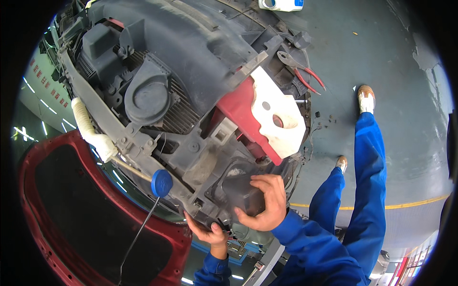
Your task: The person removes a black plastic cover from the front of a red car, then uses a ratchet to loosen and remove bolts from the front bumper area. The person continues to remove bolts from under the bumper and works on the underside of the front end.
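At the near corner of a stripped vehicle front, my right hand [268, 204] curves its thumb and fingers round the edge of a dark, rounded plastic housing [242, 189]. The housing sits among the grey front panels, and its far side shows a pale worn patch. Lower and to the left, my left hand [209, 234] reaches up against the grey crossbar [179, 189]. Its index finger is stretched along the bar's underside and its thumb stands apart, beside a small black piece [222, 224]. The other fingers of that hand are hidden.
A red panel under a cream foam block [276, 114] juts out beside the housing. Red-handled pliers [301, 71] lie on the far bodywork. Left are a blue round cap [162, 183] on a thin rod, a cream corrugated hose [88, 126] and a red-framed window [95, 219].
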Available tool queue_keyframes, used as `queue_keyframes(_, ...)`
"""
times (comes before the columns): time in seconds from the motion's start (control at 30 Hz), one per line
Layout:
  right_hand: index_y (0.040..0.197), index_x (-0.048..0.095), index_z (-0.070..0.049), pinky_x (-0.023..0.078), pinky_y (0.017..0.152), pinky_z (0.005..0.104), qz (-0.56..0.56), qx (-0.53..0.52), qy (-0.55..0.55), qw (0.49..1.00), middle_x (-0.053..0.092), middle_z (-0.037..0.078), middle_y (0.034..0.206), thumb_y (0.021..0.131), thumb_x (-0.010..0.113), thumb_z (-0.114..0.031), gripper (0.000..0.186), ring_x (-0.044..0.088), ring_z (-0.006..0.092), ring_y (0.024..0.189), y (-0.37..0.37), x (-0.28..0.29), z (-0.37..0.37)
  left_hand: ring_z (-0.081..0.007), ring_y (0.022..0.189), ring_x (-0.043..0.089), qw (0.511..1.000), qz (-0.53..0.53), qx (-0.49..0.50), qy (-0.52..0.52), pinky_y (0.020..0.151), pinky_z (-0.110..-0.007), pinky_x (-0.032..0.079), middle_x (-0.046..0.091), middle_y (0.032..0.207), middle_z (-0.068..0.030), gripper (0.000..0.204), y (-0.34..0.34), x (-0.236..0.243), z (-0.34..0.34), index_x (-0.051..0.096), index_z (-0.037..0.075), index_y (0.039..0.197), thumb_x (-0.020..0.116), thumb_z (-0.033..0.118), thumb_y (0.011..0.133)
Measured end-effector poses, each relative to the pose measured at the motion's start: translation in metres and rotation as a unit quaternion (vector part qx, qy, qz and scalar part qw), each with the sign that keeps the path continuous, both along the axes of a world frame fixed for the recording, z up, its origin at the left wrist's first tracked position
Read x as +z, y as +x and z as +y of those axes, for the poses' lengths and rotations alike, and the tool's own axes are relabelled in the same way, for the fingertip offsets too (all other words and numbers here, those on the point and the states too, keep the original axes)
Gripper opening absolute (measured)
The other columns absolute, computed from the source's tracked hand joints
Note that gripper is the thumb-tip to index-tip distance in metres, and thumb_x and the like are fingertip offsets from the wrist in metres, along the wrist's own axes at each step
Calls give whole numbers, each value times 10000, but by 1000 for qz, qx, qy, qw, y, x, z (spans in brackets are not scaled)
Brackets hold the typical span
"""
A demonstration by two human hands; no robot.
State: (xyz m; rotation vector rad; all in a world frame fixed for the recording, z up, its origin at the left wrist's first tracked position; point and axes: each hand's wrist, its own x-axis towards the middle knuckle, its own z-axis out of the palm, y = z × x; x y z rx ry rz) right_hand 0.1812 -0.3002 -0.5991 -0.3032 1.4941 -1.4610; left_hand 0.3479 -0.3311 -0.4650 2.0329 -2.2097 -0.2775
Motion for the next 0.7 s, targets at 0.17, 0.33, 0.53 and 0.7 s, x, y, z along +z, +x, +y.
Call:
queue_keyframes(0.17,1037,574,-9,450,805,428,-25,3,-6,1000,595,159,1066,573,819,-248,577,572,347,926,-6,-3,-1,-340,1309,410,1000,-14,-2,-16,1098,-436,311,379,1430,-248,1011,1,0,2,266,-103,1433,655,591,809)
queue_keyframes(0.33,1023,581,-16,451,789,446,-24,13,-15,1000,593,156,1047,579,811,-267,559,576,352,910,-2,-8,-1,-336,1271,438,999,-42,10,-18,1067,-436,340,393,1395,-260,1064,10,5,9,244,-111,1432,643,642,795)
queue_keyframes(0.53,997,580,-15,444,793,445,6,23,-41,999,578,157,1035,602,806,-267,520,568,345,902,-11,2,-17,-368,1330,373,1000,-8,-17,2,1109,-456,283,358,1425,-270,1032,15,4,7,256,-133,1420,667,585,804)
queue_keyframes(0.7,916,606,-8,434,788,433,62,78,-56,993,574,121,970,607,840,-346,514,561,307,891,-29,39,-39,-397,1254,439,998,-28,-44,-26,1063,-476,336,428,1365,-290,983,9,-1,-2,345,-146,1374,690,556,778)
